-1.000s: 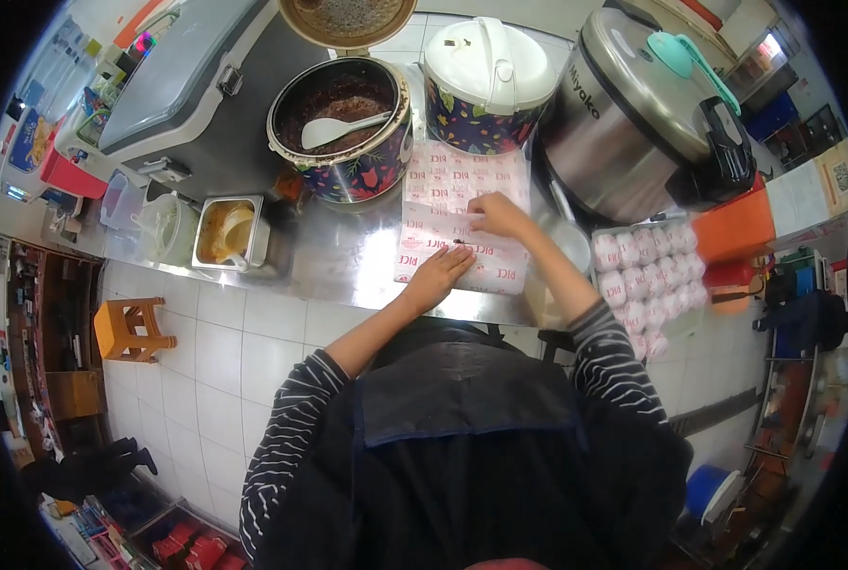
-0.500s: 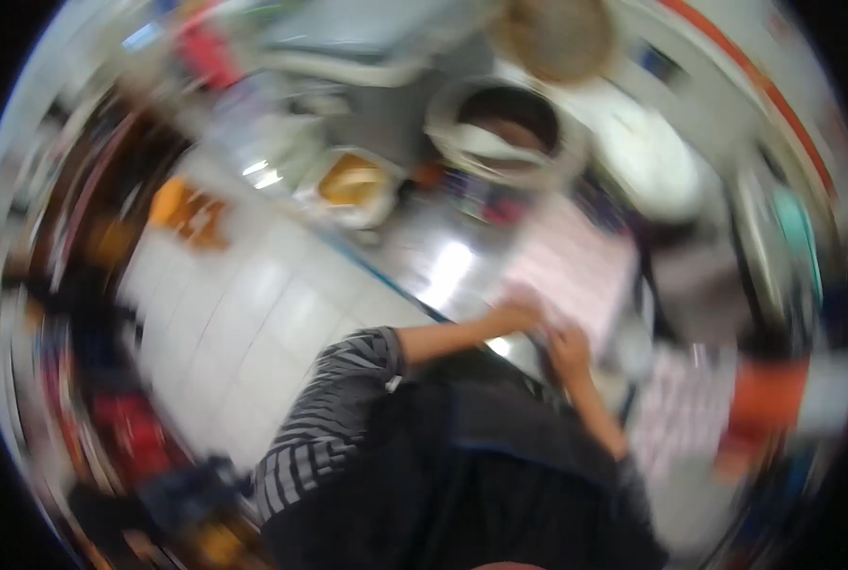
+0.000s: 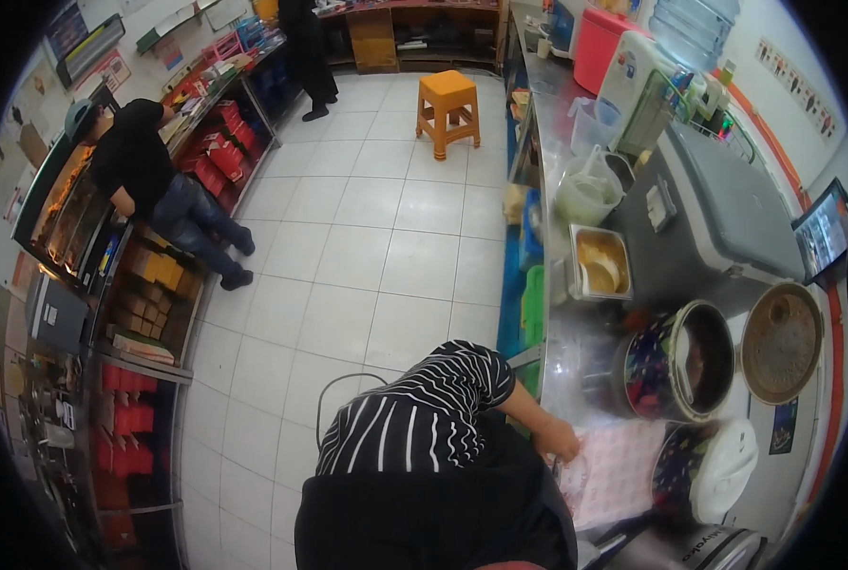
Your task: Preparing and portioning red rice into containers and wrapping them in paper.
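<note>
My left hand (image 3: 559, 442) reaches over the front edge of the steel counter, fingers closed at the near left edge of a pink checked paper sheet (image 3: 623, 475), which lies flat. The tips are partly hidden against the paper. My right hand is out of view, behind my body and dark apron. Just beyond the sheet stands a patterned round tub (image 3: 652, 366) without its lid, a pale utensil inside. Beside the sheet on the right is a second patterned tub, topped with a white cover (image 3: 725, 470).
Farther along the counter are a metal pan of yellow sauce (image 3: 601, 261), a grey cooler box (image 3: 718, 209) and a translucent bucket (image 3: 587, 190). A round brown lid (image 3: 782, 342) leans by the wall. An orange stool (image 3: 447, 109) stands on the tiled floor; a person (image 3: 148, 171) is at the left shelves.
My view has swung left and up, bringing the floor, stool and people into sight. The paper sheet now appears lower right. My right hand has gone out of view.
</note>
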A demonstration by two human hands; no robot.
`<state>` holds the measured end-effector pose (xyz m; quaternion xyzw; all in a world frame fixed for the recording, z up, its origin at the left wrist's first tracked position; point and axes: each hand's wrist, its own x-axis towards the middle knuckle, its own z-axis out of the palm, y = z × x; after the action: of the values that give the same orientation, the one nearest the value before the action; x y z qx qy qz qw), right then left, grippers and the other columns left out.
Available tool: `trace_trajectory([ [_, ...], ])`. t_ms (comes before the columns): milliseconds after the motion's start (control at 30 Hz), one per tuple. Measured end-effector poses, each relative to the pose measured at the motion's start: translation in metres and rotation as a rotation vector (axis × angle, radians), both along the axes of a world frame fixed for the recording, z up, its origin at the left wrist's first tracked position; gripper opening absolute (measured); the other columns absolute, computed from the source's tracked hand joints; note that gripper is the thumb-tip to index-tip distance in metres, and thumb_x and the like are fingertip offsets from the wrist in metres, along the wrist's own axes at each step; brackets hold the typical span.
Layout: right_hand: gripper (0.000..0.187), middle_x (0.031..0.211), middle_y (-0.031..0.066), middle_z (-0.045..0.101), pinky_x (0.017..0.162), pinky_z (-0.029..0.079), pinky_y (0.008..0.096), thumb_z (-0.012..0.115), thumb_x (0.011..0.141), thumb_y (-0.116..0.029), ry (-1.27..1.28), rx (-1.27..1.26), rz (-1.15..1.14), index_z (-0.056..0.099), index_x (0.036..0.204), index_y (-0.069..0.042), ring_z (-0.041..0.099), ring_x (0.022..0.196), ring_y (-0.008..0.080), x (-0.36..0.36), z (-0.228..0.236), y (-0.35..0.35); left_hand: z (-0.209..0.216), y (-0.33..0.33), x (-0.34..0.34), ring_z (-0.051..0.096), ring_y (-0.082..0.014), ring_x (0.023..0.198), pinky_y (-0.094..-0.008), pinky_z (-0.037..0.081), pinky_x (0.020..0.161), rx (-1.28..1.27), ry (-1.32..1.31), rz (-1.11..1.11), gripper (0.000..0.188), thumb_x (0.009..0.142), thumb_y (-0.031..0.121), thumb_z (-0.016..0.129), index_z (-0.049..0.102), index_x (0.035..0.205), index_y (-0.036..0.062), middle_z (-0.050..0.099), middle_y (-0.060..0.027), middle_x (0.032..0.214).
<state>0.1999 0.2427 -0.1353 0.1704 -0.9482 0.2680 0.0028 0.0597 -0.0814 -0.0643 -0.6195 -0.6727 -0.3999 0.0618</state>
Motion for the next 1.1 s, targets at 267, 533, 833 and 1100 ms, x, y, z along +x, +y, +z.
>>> trace_trajectory([
  [267, 0.030, 0.098, 0.0181, 0.067, 0.077, 0.051, 0.0360, 0.056, 0.090, -0.027, -0.273, -0.069, -0.040, 0.066, 0.108, -0.005, 0.064, 0.089, 0.0331, -0.035, -0.047, 0.028, -0.001, 0.015, -0.006, 0.055, -0.0295, 0.082, -0.0409, 0.047, 0.068, -0.223, 0.016, 0.159, 0.016, 0.083, 0.022, 0.060, 0.058, 0.080, 0.0064, 0.057, -0.0120, 0.082],
  [533, 0.046, 0.093, 0.0230, 0.064, 0.077, 0.045, 0.0404, 0.048, 0.094, -0.039, -0.475, -0.144, -0.349, 0.061, 0.113, 0.001, 0.057, 0.084, 0.0346, -0.019, 0.088, -0.039, -0.007, 0.020, -0.015, 0.058, -0.0302, 0.080, -0.0415, 0.048, 0.067, -0.236, 0.083, 0.130, 0.016, 0.078, 0.024, 0.064, 0.065, 0.076, 0.0073, 0.062, -0.0084, 0.075],
  [833, 0.028, 0.088, 0.0182, 0.061, 0.069, 0.043, 0.0393, 0.058, 0.086, -0.029, -0.204, 0.012, -0.301, 0.059, 0.095, -0.003, 0.055, 0.075, 0.0331, -0.026, 0.091, -0.044, 0.006, 0.090, -0.057, 0.064, -0.0291, 0.065, -0.0392, 0.047, 0.053, -0.819, -0.304, 0.432, 0.021, 0.050, 0.019, 0.077, 0.070, 0.069, 0.0134, 0.067, -0.0106, 0.071],
  [1100, 0.018, 0.084, 0.0140, 0.058, 0.062, 0.042, 0.0383, 0.067, 0.078, -0.021, 0.004, 0.181, -0.308, 0.058, 0.079, -0.006, 0.052, 0.066, 0.0317, -0.032, 0.089, -0.053, 0.027, 0.104, -0.053, 0.062, -0.0262, 0.075, -0.0364, 0.047, 0.062, -0.672, 0.403, 0.282, 0.037, 0.046, 0.024, 0.082, 0.069, 0.080, 0.0150, 0.063, -0.0077, 0.083],
])
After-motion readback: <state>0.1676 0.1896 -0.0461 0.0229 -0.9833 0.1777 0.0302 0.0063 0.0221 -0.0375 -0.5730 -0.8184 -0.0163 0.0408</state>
